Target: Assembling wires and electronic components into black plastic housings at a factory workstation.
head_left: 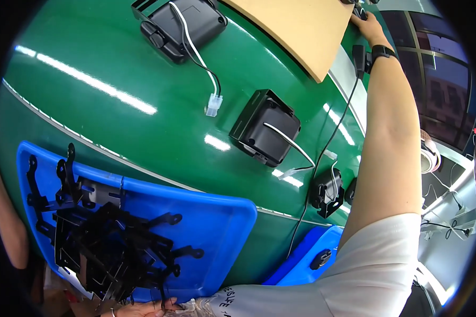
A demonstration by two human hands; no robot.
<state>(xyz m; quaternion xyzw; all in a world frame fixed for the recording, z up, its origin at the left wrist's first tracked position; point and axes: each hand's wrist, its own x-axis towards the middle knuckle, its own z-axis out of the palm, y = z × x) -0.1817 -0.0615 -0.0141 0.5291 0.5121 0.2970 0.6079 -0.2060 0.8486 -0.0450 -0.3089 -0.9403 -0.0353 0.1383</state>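
Observation:
My right arm stretches to the far right corner, a black watch on its wrist. My right hand (pixel 370 27) closes around a small black object (pixel 360 12) too small to name. At the lower edge, partly cut off, my left hand (pixel 143 309) has its fingers on a thin black metal bracket (pixel 161 292). Beside it, a blue plastic tray (pixel 217 238) holds a tangled heap of black metal brackets (pixel 111 238). Clear plastic film (pixel 190 307) shows next to the fingers.
Black boxy lamp-like units with wires lie on the green table: one far (pixel 188 26), one central (pixel 269 129), one smaller (pixel 327 190). A tan board (pixel 296 31) covers the far edge. A black cable (pixel 333 134) crosses the right side. Another blue bin (pixel 296 264) stands near my sleeve.

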